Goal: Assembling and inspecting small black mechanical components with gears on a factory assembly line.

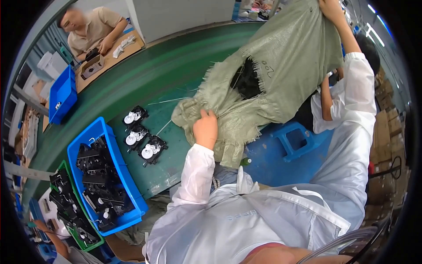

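Observation:
A large grey-green woven sack [294,48] with frayed edges is stretched up and to the right over the green work surface. My right hand [332,11] is raised high at the upper right and grips the sack's upper end. Lower down, my left hand [205,128] is closed on the sack's bunched, gathered part. Through a torn hole in the cloth, black contents [247,80] show, but their kind cannot be made out. Left of the bunched part lie several black mechanisms with white gears [151,150], untouched.
A blue crate [127,171] of black parts stands at the left, beside a green crate [94,243] with similar parts. A blue plastic stool [293,141] is at the right. Across the green belt [167,53], a person [96,28] sits near a blue bin [63,94].

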Available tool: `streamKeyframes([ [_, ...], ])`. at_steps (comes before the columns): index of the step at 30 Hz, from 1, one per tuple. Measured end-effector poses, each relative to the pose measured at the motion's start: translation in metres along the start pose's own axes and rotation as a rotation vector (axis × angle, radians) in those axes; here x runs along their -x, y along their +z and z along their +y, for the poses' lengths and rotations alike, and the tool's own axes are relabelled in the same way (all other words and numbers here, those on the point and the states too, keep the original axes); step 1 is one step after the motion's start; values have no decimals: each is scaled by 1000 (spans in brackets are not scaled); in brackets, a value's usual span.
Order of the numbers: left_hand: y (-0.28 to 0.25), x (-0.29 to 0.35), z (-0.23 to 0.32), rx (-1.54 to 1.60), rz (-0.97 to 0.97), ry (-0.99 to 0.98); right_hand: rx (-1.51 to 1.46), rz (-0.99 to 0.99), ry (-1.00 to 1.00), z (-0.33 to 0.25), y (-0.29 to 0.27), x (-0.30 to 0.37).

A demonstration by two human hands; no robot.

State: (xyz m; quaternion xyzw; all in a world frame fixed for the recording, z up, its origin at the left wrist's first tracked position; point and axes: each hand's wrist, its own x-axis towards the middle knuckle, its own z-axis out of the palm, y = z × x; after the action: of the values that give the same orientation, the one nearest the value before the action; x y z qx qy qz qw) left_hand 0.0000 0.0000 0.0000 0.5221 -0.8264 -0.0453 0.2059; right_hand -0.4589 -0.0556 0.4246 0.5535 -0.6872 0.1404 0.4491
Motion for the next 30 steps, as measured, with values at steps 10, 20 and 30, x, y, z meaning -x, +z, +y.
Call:
streamKeyframes([
  [10,-12,-16,9,-13,46,-103,100,100,150,-49,-15,-6],
  [20,-18,-27,3,-5,141,-58,154,-37,88,-77,-60,-20],
  [30,-53,27,70,340,304,156,64,-102,-31,-106,-59,-21],
])
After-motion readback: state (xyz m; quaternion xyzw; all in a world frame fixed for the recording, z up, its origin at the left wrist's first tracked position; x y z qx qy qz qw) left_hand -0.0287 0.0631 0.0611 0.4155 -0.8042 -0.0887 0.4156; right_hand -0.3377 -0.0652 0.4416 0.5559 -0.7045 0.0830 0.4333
